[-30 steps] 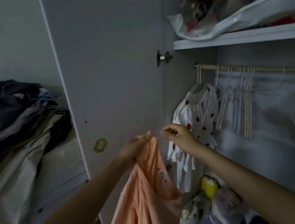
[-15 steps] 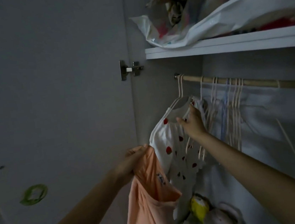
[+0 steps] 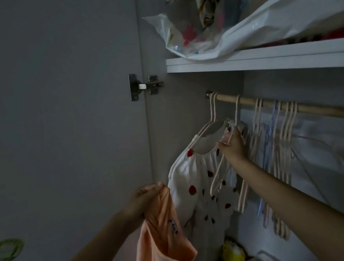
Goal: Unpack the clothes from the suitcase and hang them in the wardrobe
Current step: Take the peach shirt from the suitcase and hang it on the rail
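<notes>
My left hand (image 3: 142,201) grips the top edge of a peach garment (image 3: 160,240), which hangs down in front of the wardrobe door. My right hand (image 3: 232,144) reaches up under the wooden rail (image 3: 315,108) and pinches an empty cream hanger (image 3: 221,172) that hooks on the rail. Just left of it hangs a white dress with red strawberries (image 3: 197,188) on its own hanger. Several more empty hangers (image 3: 280,138) hang to the right. The suitcase is out of view.
The open grey wardrobe door (image 3: 57,122) stands at the left with its hinge (image 3: 143,86). A white shelf (image 3: 266,58) above the rail carries a bulging plastic bag (image 3: 240,24). Soft toys, one yellow (image 3: 233,255), lie on the wardrobe floor.
My right hand let go of the peach garment, rose to the rail and took hold of an empty hanger. The view swung right and up, and the clothes pile at the left dropped from sight.
</notes>
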